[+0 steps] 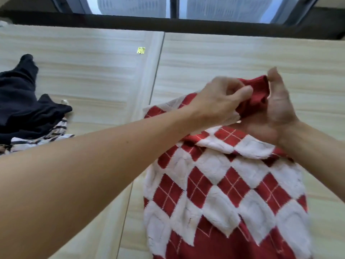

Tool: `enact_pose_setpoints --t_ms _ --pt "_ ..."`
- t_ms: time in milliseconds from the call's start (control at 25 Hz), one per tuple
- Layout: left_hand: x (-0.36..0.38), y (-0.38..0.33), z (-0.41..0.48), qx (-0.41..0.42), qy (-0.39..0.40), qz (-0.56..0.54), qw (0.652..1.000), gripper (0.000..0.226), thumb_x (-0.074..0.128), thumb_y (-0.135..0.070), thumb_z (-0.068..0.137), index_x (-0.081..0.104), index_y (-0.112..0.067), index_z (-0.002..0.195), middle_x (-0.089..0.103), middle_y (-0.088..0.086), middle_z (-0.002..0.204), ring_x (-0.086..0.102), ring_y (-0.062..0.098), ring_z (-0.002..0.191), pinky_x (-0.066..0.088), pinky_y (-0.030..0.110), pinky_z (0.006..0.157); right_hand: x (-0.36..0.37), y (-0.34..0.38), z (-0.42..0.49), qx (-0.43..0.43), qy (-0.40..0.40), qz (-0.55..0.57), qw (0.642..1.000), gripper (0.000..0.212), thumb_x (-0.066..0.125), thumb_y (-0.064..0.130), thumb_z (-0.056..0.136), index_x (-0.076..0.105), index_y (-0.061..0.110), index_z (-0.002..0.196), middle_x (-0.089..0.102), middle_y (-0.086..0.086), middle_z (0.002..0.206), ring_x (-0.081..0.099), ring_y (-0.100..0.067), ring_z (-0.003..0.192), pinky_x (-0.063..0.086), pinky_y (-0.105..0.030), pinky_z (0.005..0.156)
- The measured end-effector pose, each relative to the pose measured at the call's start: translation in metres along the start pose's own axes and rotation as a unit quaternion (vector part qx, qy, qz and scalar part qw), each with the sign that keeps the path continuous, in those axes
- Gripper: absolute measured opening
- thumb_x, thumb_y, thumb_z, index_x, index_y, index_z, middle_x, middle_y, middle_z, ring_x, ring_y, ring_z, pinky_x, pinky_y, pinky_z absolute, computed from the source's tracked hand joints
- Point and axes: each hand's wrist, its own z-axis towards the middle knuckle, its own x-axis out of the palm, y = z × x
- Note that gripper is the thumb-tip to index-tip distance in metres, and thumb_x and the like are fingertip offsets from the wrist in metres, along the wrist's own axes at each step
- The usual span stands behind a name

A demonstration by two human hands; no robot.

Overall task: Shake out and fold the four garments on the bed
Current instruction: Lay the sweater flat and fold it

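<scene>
Left hand (220,98) and right hand (276,111) pinch the ribbed edge of a sweater (224,184) over the bed (93,81). Next, likely spread and shake it

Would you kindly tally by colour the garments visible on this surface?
Red-and-white diamond knit: 1
Black heap: 1, though it may hide more than one piece
Black-and-white striped garment: 1
Total in view: 3
</scene>
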Motion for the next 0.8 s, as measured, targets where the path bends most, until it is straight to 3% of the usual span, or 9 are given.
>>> enact_pose_setpoints --t_ms 160,240,320,400,440,520,640,720,800 --pt "0.043 0.056 0.010 -0.002 0.003 0.202 0.979 0.034 0.053 -0.021 0.101 0.060 -0.015 0.133 0.057 0.004 0.143 0.047 0.018 0.135 0.035 0.035 0.115 -0.107 0.010 0.003 0.009 -0.241 -0.211 0.947 0.032 0.064 0.016 0.092 0.061 0.010 0.123 0.066 -0.011 0.116 0.070 -0.021 0.087 0.063 -0.035 0.071" --pt "0.054 0.101 0.009 -0.081 0.043 0.325 0.941 0.050 0.048 -0.024 0.102 0.042 -0.019 0.151 0.029 0.007 0.164 0.019 0.027 0.154 0.018 0.047 0.125 -0.153 -0.005 0.014 0.022 -0.386 -0.340 0.857 0.033 0.072 0.001 0.079 0.060 0.015 0.107 0.065 -0.014 0.120 0.068 -0.027 0.093 0.063 -0.041 0.073" --pt "0.059 0.139 0.004 -0.155 0.102 0.423 0.887 0.061 0.039 -0.035 0.105 0.018 -0.022 0.161 -0.003 0.006 0.171 -0.010 0.029 0.157 0.001 0.053 0.126 -0.169 -0.017 0.019 0.001 -0.443 -0.548 0.710 0.040 0.072 0.011 0.077 0.057 0.015 0.113 0.061 -0.015 0.126 0.061 -0.035 0.111 0.055 -0.046 0.091" --pt "0.062 0.165 0.001 -0.159 0.125 0.481 0.853 0.067 0.027 -0.050 0.106 0.001 -0.025 0.162 -0.021 0.006 0.168 -0.025 0.029 0.153 -0.007 0.056 0.123 -0.164 -0.024 0.026 -0.122 -0.379 -0.722 0.566 0.052 0.066 0.022 0.082 0.048 0.013 0.130 0.052 -0.015 0.131 0.051 -0.036 0.122 0.044 -0.048 0.103" --pt "0.062 0.175 0.000 -0.147 0.127 0.506 0.841 0.071 0.022 -0.056 0.104 -0.006 -0.026 0.162 -0.026 0.006 0.167 -0.029 0.029 0.152 -0.010 0.057 0.122 -0.157 -0.027 0.033 -0.193 -0.299 -0.768 0.533 0.058 0.063 0.030 0.086 0.044 0.012 0.138 0.048 -0.015 0.136 0.046 -0.035 0.127 0.038 -0.049 0.109" --pt "0.062 0.191 0.002 -0.126 0.122 0.531 0.829 0.077 0.011 -0.065 0.097 -0.015 -0.028 0.160 -0.031 0.004 0.165 -0.033 0.028 0.150 -0.014 0.059 0.121 -0.157 -0.035 0.052 -0.200 -0.164 -0.817 0.516 0.077 0.053 0.052 0.093 0.025 0.016 0.154 0.029 -0.015 0.157 0.026 -0.033 0.147 0.020 -0.051 0.122" --pt "0.060 0.207 0.001 -0.107 0.126 0.518 0.839 0.083 0.008 -0.071 0.092 -0.017 -0.030 0.159 -0.030 0.001 0.166 -0.030 0.025 0.151 -0.013 0.060 0.122 -0.197 -0.055 0.065 -0.027 -0.112 -0.865 0.489 0.096 0.023 0.081 0.088 -0.009 0.025 0.160 -0.019 -0.005 0.168 -0.020 -0.025 0.154 -0.010 -0.051 0.124" --pt "0.048 0.203 0.009 -0.076 0.121 0.515 0.845 0.077 0.018 -0.069 0.096 -0.001 -0.032 0.161 -0.010 0.000 0.170 -0.011 0.025 0.156 -0.001 0.060 0.123 -0.205 -0.053 0.065 0.024 -0.117 -0.863 0.490 0.099 0.024 0.084 0.086 -0.002 0.025 0.161 -0.010 -0.009 0.169 -0.010 -0.027 0.156 -0.005 -0.052 0.125" --pt "0.028 0.193 0.030 -0.035 0.076 0.549 0.831 0.072 0.041 -0.065 0.095 0.022 -0.030 0.155 0.016 0.005 0.163 0.012 0.030 0.151 0.013 0.057 0.122 -0.186 -0.034 0.076 -0.015 -0.128 -0.884 0.450 0.099 0.048 0.083 0.078 0.027 0.021 0.153 0.028 -0.017 0.158 0.028 -0.035 0.146 0.019 -0.055 0.122"
